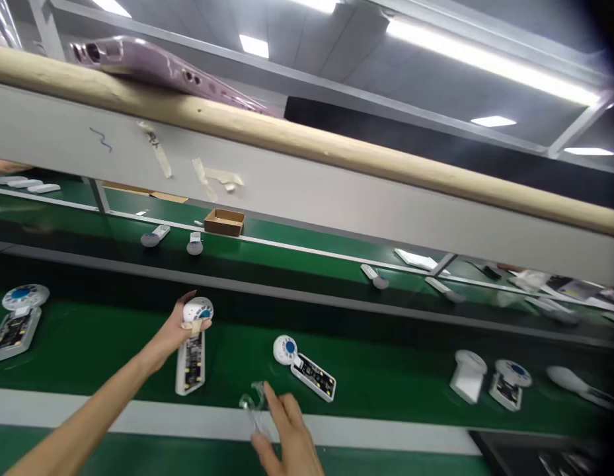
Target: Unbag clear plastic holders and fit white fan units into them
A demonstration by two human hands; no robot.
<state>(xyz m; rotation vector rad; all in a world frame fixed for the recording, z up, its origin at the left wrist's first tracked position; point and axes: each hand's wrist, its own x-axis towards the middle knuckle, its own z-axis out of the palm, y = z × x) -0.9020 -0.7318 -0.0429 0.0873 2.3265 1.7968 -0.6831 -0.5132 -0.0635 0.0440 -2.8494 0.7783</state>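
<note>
Green conveyor belt (113, 344) running across, carrying white handheld devices spaced apart, circuit boards facing up.

Small brown cardboard box (224, 221) sitting on far belt; contents hidden.

White device with round blue-marked head and exposed board (192, 347): left hand (180, 327) gripping head, fingers wrapping round it, body resting on belt.

Small clear plastic piece (252, 400): right hand (287, 430) pinching it at near belt edge, fingertips closing on it.

- The left arm is stretched far out, up and to the right.
- The left hand (180, 327) is bent at the wrist, and its fingers (200, 326) are curled tight around something.
- The right hand (287, 436) is low and close, palm down, with its fingers pinched on something clear.
</note>
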